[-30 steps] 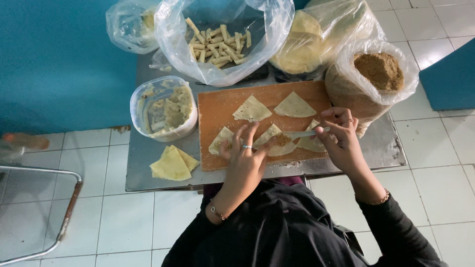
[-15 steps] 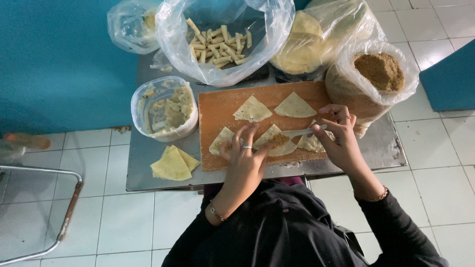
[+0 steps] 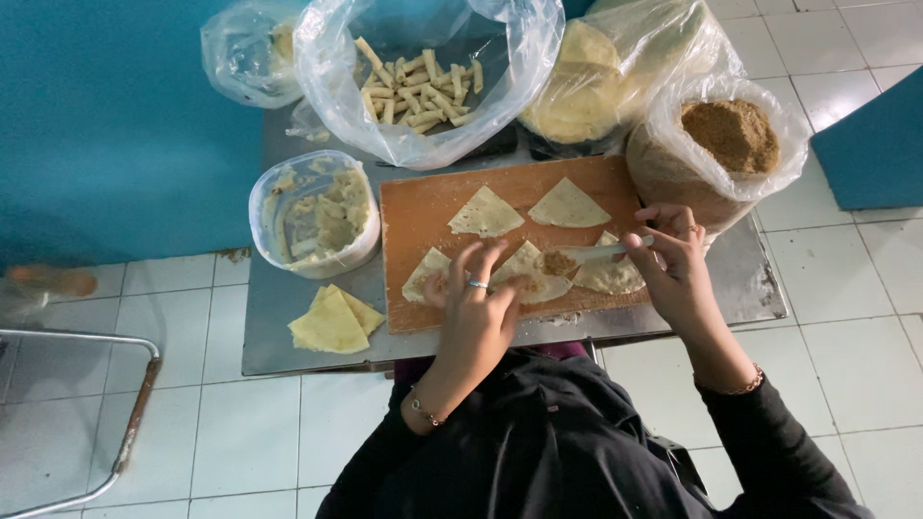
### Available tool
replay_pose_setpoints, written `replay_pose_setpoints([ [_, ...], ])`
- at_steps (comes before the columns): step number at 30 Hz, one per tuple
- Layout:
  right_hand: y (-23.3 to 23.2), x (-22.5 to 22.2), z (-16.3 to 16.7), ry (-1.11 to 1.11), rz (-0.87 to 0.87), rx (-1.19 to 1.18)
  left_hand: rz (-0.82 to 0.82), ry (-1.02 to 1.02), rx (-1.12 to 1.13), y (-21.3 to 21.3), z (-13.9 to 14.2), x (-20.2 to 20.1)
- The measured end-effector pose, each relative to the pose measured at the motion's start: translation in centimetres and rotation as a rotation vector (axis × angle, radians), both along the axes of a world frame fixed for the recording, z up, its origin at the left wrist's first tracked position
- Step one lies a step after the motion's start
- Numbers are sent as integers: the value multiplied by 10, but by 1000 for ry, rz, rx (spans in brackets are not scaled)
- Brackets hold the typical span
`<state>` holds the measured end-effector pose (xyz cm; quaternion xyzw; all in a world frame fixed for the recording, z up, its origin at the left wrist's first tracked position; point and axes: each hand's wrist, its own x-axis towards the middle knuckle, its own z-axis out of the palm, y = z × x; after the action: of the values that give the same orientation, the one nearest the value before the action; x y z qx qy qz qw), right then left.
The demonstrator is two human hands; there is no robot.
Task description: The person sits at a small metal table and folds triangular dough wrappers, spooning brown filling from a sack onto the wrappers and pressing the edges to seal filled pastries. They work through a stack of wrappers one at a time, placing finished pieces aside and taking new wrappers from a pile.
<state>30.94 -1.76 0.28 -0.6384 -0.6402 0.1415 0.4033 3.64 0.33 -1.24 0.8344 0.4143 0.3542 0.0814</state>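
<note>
The left hand (image 3: 476, 308) lies with fingers spread and pressed flat on a triangular dough wrapper (image 3: 531, 274) near the front edge of the wooden cutting board (image 3: 423, 207), gripping nothing, a ring showing on one finger. The right hand (image 3: 673, 264) is closed around the handle of a spoon (image 3: 601, 253), whose tip rests on the same wrapper beside a small mound of brown filling (image 3: 556, 262). Another wrapper (image 3: 424, 279) lies just to the left under the left hand's fingertips, one more (image 3: 611, 274) sits below the spoon, and two further triangles (image 3: 486, 213) lie side by side at the back of the board. The board sits on a metal table (image 3: 288, 327). Left of it stands a clear plastic tub of pale paste (image 3: 315, 216), and in front of that a small stack of folded yellow wrappers (image 3: 335, 319). Behind the board are an open plastic bag of rolled pastry sticks (image 3: 418, 91), a bag of round flat wrappers (image 3: 586, 96), and a bag of brown crumbly filling (image 3: 735, 135) just beside the right hand.
</note>
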Motion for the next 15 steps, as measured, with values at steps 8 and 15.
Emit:
replay_pose_setpoints([
  [8,-27,33,-9,365,-20,21,-37,-72,37,4,7,29],
  [15,-39,46,-25,411,-59,19,-183,39,37,2,9,64],
])
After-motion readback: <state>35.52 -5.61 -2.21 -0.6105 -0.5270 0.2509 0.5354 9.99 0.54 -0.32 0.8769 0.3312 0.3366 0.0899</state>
